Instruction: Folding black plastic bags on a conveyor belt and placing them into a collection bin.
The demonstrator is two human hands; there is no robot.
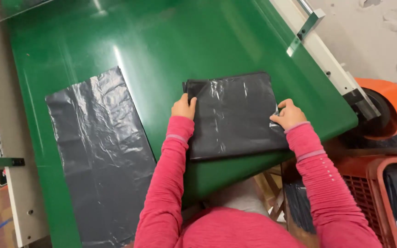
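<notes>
Two hands on one folded stack of dark grey plastic bags [235,115], which lies on the green conveyor belt [171,41] near its right end. Head view: left hand [184,107] pinches the stack's left edge, fingers closed on it; right hand [288,114] grips the right edge likewise. Step judged: squaring or gathering the stack. A single flat bag [99,151] lies well apart to the left. Red crate [373,193] and orange roll [394,108] at right; no labels legible.

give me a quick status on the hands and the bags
Left hand and right hand grip opposite edges of folded black bag stack. Stack flat on green table. Single flat bag lies apart, left.
</notes>
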